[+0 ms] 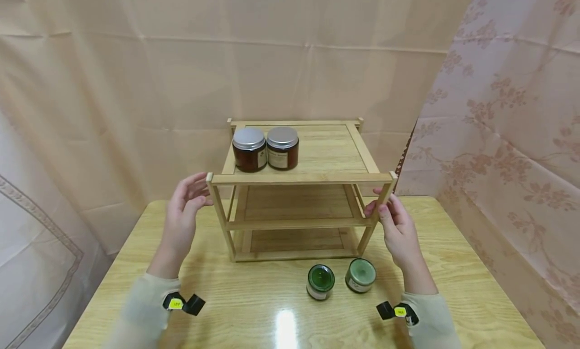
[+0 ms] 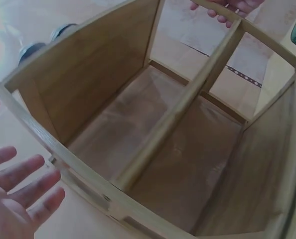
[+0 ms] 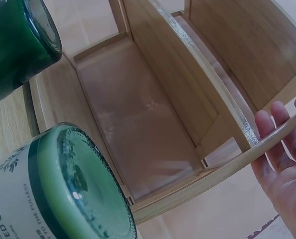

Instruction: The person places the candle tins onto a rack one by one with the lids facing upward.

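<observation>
A three-tier light wooden rack [image 1: 301, 179] stands on the table. Beside its left front post is my left hand [image 1: 181, 218], whose fingers are spread and nearly straight in the left wrist view, with a gap to the frame. My right hand [image 1: 399, 230] holds the right front post near the middle shelf, thumb in front and fingers behind. Two brown jars with silver lids, a left one [image 1: 250, 160] and a right one [image 1: 283, 157], stand side by side on the top shelf's left part. The middle and bottom shelves carry nothing.
In front of the rack's right half, two green glass candles, one darker [image 1: 320, 281] and one paler [image 1: 361, 276], stand on the wooden table [image 1: 244, 308]. Behind the rack hangs a beige curtain [image 1: 290, 62]; a floral curtain [image 1: 507, 137] hangs at the right.
</observation>
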A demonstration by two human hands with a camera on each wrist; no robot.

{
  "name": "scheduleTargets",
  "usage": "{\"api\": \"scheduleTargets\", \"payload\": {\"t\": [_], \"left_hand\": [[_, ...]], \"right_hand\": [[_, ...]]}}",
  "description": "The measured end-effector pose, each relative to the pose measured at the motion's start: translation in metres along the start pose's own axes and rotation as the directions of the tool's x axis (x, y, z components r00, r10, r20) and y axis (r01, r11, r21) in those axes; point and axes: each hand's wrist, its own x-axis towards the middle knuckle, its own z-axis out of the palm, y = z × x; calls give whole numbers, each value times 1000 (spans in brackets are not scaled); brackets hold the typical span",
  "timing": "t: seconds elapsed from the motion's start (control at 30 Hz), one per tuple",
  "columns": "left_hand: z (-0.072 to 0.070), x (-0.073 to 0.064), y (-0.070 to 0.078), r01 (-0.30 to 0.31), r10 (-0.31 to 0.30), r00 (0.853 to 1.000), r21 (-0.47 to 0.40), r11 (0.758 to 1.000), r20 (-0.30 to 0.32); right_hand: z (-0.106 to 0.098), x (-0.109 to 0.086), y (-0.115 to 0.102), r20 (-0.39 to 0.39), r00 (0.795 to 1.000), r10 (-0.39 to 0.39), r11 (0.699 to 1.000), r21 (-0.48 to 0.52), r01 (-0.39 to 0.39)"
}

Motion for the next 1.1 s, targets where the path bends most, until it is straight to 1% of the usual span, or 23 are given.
{"api": "scheduleTargets", "payload": {"t": [0.1,0.23,0.3,0.5,0.7,0.77,0.97,1.1], "left_hand": [[-1,-7,-9,-25,30,997,-63,998,66],[-1,-15,-20,-46,60,988,-100,994,144],[-1,-18,-24,-50,64,985,-89,995,159],[0,-25,-34,-40,49,982,-56,998,181],[-2,-30,-44,-92,113,971,-105,990,212],[-2,-31,-45,-83,104,970,-104,991,218],[-2,-31,-45,-9,17,977,-40,999,211],[-1,-30,-43,9,-1,979,-39,999,206]], "right_hand": [[0,0,0,-1,1000,-4,1000,0,4],[1,0,0,-3,1000,-4,1000,-2,4],[1,0,0,-3,1000,-3,1000,-3,3],[0,0,1,-2,1000,-1,1000,-7,1],[2,-1,0,-4,1000,-2,1000,-2,2],[2,-1,0,-5,1000,-1,1000,0,1],[1,-1,1,-12,1000,-3,1000,-3,3],[1,0,1,-7,1000,-3,1000,-8,3]]}}
